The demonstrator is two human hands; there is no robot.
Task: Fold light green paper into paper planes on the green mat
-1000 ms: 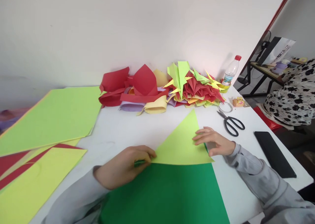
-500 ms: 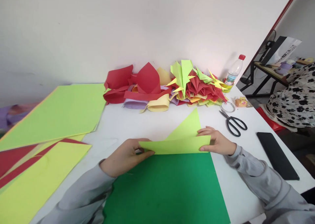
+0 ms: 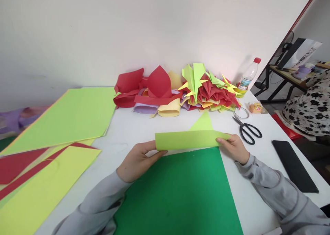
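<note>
A light green sheet of paper [image 3: 187,140] is held up between my two hands, its near edge folded into a wide band and a pointed corner showing behind it. My left hand [image 3: 141,157] pinches the band's left end between thumb and fingers. At the right end, my right hand [image 3: 233,147] grips it with the thumb in front; the fingers behind are partly hidden. Beneath and nearer to me lies a dark green sheet [image 3: 180,193] on the white table [image 3: 139,131].
Black-handled scissors [image 3: 248,130], a tape-like ring [image 3: 241,112], a packaged snack [image 3: 255,107] and a black flat object [image 3: 294,166] lie on the right. Folded paper pieces [image 3: 208,90] and a bottle [image 3: 249,75] stand along the wall. Stacked coloured sheets [image 3: 67,118] cover the left.
The light green band has been raised and tipped, and less of the pointed corner shows behind it. My right hand has shifted to the band's end. The view has turned slightly left.
</note>
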